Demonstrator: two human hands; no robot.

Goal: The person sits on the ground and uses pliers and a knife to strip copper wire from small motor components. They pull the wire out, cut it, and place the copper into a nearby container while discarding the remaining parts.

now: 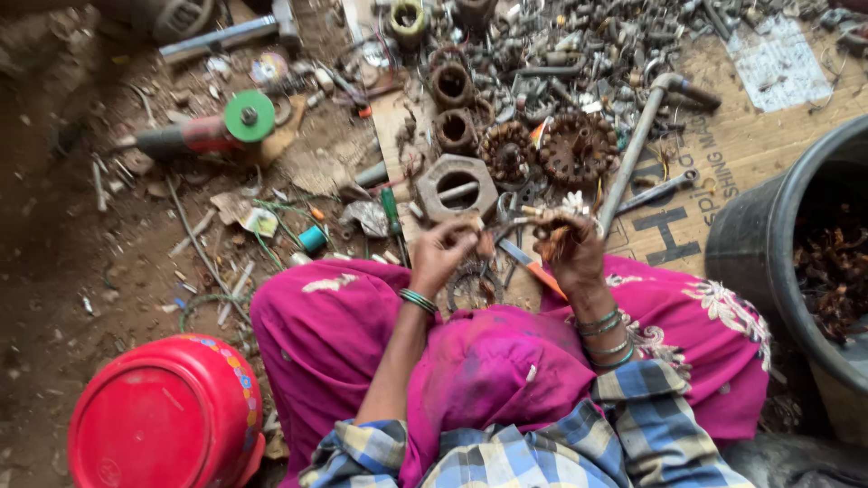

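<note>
Checked sleeves and pink cloth over my knees fill the bottom of the view. Beside me I see the black tub (759, 244) on my right and the red bowl (167, 416), upturned, on my left. Ahead lies the hexagonal metal housing (457, 185) on cardboard. My left hand (443, 253) pinches one end of a small rusty wire-wound part (533, 237); my right hand (571, 253) clenches its other end, just above my lap.

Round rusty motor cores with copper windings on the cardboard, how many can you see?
2. One motor core lies just above the hands, the other motor core right beside it. More may be buried in the scrap pile.
</note>
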